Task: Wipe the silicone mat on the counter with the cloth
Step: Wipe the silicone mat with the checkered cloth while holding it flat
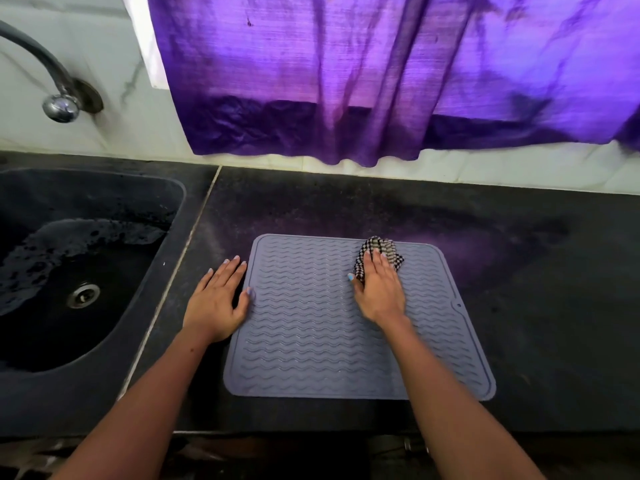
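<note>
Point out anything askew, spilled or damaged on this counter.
Only the silicone mat stands out: it lies slightly turned against the counter's edge. The checked cloth is bunched under the right hand. No spill or damage shows.

No legible text, label, brand, number or sign appears on any surface in view.
</note>
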{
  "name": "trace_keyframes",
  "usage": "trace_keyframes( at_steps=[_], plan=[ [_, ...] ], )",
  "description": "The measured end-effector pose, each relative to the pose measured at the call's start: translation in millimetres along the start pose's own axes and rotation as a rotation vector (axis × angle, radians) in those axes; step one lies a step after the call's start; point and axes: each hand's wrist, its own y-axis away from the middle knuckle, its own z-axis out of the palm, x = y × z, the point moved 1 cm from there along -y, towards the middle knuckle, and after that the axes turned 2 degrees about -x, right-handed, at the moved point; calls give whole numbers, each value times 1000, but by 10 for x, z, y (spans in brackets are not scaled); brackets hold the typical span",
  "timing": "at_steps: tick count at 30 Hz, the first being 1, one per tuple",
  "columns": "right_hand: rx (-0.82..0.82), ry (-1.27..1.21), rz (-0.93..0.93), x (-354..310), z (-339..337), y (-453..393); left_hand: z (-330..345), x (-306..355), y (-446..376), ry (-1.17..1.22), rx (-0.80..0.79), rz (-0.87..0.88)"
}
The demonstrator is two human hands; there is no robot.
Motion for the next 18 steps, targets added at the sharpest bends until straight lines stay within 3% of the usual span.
trace_keyframes(
  at_steps=[2,4,6,8,10,15,18],
  plan=[
    [-38,-218,26,12,-106,-52,-10,0,4,2,-2,-3],
    [-73,-795,241,45,-335,-110,-21,0,7,1,-8,-2],
    [51,-1209,420,154,-613,-145,-22,1,7,2,-20,0],
    [200,-1107,447,275,-805,-104,-20,-5,-3,2,-21,-5],
    [266,-827,322,283,-851,21,-25,-3,-6,4,-20,-4],
    [53,-177,116,320,-224,235,-33,7,-3,8,-13,4],
    [43,-58,74,381,-55,237,-8,-11,7,-1,-12,4]
  ],
)
